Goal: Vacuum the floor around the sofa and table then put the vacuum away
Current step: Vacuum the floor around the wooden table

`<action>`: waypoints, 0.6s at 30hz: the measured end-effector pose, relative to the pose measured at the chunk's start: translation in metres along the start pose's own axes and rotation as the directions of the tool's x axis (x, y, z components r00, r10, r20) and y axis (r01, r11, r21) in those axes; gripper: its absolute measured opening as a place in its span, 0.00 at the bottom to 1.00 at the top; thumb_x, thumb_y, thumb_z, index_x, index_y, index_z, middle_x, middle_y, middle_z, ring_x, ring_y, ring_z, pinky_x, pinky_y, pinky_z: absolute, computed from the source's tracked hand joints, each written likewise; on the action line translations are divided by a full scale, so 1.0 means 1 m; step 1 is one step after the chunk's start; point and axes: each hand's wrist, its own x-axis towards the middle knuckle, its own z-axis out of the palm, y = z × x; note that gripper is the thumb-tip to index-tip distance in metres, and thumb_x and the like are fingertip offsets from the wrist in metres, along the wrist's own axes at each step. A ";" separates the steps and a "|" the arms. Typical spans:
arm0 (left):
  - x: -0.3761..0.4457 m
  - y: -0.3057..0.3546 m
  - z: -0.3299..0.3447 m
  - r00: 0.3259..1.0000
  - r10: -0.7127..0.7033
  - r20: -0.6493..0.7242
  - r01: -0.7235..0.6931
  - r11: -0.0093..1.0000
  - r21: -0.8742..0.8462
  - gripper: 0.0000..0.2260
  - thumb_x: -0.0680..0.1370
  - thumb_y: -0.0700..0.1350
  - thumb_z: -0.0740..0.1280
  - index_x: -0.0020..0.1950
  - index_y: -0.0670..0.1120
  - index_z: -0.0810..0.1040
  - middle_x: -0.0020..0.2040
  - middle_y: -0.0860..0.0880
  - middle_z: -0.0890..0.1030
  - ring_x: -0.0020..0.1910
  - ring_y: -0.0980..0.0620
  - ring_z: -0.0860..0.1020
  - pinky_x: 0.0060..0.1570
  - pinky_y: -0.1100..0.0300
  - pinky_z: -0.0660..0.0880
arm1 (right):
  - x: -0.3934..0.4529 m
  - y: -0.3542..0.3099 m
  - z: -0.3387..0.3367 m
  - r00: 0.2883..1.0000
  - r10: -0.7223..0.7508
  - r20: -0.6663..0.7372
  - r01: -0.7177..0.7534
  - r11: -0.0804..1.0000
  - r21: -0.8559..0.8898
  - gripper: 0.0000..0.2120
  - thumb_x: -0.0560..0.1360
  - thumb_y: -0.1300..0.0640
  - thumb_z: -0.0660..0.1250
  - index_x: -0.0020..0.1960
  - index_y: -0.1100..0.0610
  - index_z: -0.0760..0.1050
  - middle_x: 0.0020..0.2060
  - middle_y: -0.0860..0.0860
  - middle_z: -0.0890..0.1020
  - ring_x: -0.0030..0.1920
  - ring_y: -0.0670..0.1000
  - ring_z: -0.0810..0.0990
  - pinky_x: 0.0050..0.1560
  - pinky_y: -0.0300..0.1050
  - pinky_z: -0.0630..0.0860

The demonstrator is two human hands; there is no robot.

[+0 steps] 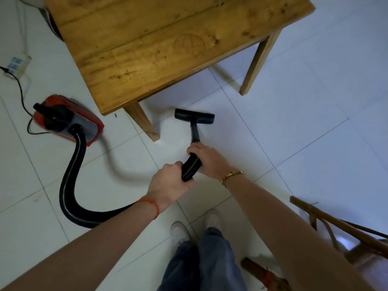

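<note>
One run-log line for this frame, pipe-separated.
phase: vacuuming | left hand: grips hose | right hand: grips hose | floor nozzle: on tile by wooden table leg | vacuum canister: left of table

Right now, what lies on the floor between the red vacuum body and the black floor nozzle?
In the head view, the near table leg stands between the vacuum body and the floor nozzle; otherwise only bare white tile.

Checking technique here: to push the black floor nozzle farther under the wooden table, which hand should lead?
Probably the right hand: its grip sits foremost on the black ribbed hose, nearest the black floor nozzle. The left hand holds behind.
</note>
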 end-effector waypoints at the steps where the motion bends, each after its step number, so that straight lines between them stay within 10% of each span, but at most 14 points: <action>1: 0.001 0.005 0.000 1.000 0.007 0.003 -0.007 1.000 0.009 0.08 0.73 0.50 0.66 0.45 0.48 0.72 0.37 0.50 0.76 0.34 0.50 0.76 0.28 0.61 0.67 | -0.002 0.003 -0.002 1.000 0.017 -0.013 -0.017 1.000 0.014 0.11 0.71 0.63 0.67 0.54 0.62 0.73 0.52 0.56 0.76 0.45 0.56 0.77 0.44 0.46 0.74; 18: 0.109 0.121 -0.017 0.998 0.042 -0.038 -0.042 0.999 0.004 0.08 0.73 0.50 0.66 0.47 0.47 0.72 0.37 0.51 0.76 0.33 0.52 0.75 0.27 0.61 0.67 | 0.039 0.119 -0.102 0.995 0.060 -0.083 -0.058 0.998 0.029 0.12 0.73 0.62 0.67 0.55 0.60 0.73 0.54 0.54 0.76 0.44 0.55 0.77 0.41 0.41 0.66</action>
